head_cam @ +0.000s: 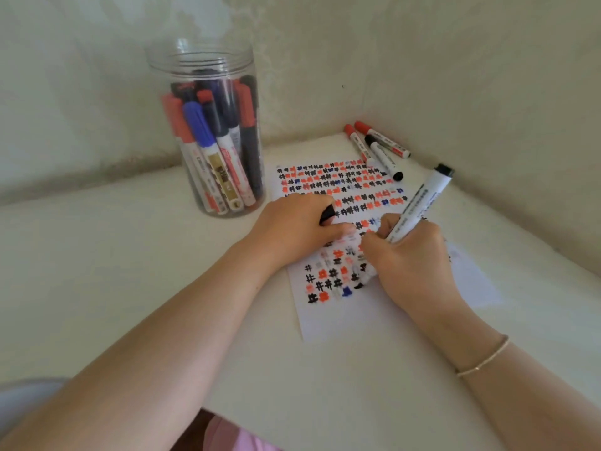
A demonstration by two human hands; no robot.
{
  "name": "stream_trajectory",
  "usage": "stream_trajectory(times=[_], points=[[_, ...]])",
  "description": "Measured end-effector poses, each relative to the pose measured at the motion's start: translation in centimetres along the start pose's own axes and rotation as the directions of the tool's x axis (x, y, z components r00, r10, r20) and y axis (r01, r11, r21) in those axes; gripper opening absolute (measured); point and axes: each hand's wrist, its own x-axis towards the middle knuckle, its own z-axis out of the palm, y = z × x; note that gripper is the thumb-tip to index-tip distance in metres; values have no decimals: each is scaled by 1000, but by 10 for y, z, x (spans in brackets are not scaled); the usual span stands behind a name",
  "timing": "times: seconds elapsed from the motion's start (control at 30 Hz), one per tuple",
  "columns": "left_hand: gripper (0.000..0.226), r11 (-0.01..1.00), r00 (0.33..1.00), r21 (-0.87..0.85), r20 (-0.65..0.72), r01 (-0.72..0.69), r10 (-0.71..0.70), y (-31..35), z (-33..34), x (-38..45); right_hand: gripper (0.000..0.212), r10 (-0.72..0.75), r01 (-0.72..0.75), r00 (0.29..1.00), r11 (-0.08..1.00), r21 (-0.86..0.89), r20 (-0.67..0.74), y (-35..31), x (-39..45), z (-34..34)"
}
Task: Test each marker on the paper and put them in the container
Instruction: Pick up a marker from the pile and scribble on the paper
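clear glossy plastic container [201, 70], matt white paper [344, 314]

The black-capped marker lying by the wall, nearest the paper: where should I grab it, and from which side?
Probably take the black-capped marker at mid-barrel, from above. It lies flat, its end on the paper, with a red marker close alongside, so pinch across the barrel with fingers narrow; the bare white barrel offers the longest straight grip.

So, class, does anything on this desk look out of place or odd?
Nothing stands out. The jar stands upright, loose markers lie at the corner, and the paper sits slightly askew under both hands, covered in test marks.
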Motion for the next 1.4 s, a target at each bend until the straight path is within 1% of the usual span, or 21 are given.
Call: stream_trajectory(times=[0.13,0.27,0.33,0.47,0.5,0.63,0.67,0.77,0.8,0.87,0.93,1.0,1.07,1.1,1.17,1.2,1.27,1.4], points=[[46,1000,1000,2,-6,-3,3,-1,1,0,21,69,-71,997,996,53,28,-1,2,-2],[47,1000,1000,-8,-8,-17,17,-2,2,0,36,34,-35,999,999,16,33,-1,0,0],[46,1000,1000,-3,-5,-13,13,-1,1,0,36,20,-20,1000,1000,17,12,0,0,0],[45,1000,1000,8,3,3,-3,0,-1,0,19,71,-73,997,995,61,26,-2,1,-2],[45,1000,1000,8,4,1,-1,0,-1,0,19,76,-77,997,995,61,32,-2,1,-2],[45,1000,1000,-4,6,0,0,1,-1,0,37,55,-56,998,998,23,41,-2,1,0],[45,1000,1000,-3,6,1,-1,1,-1,0,37,59,-60,997,998,25,40,-1,2,0],[46,1000,1000,2,12,5,-5,1,-1,0,21,72,-74,997,995,65,32,-2,2,-2],[46,1000,1000,3,16,7,-7,1,-1,0,18,71,-73,997,995,67,32,-2,1,-2],[45,1000,1000,11,19,10,-10,1,-2,0,23,54,-55,998,997,54,26,-1,2,-1],[45,1000,1000,9,18,10,-10,2,-1,0,35,35,-36,999,999,32,26,0,2,0],[45,1000,1000,4,17,11,-11,2,-1,0,38,40,-41,999,999,21,32,0,2,0],[45,1000,1000,18,17,14,-14,2,-2,0,31,72,-74,997,992,99,27,2,4,-2],[45,1000,1000,23,18,15,-15,2,-2,0,26,102,-105,994,977,187,26,2,7,-4],[46,1000,1000,9,12,12,-12,2,-3,-1,17,159,-161,987,908,388,36,-2,15,-10],[45,1000,1000,-8,5,7,-7,2,-3,-1,16,173,-170,984,873,457,35,-4,20,-13],[42,998,1000,-62,-15,-6,5,2,-4,-2,17,160,-154,986,826,543,36,-11,33,-17],[36,990,996,-132,-89,-39,27,5,-10,-3,11,137,-175,985,743,646,110,-21,48,-10]])
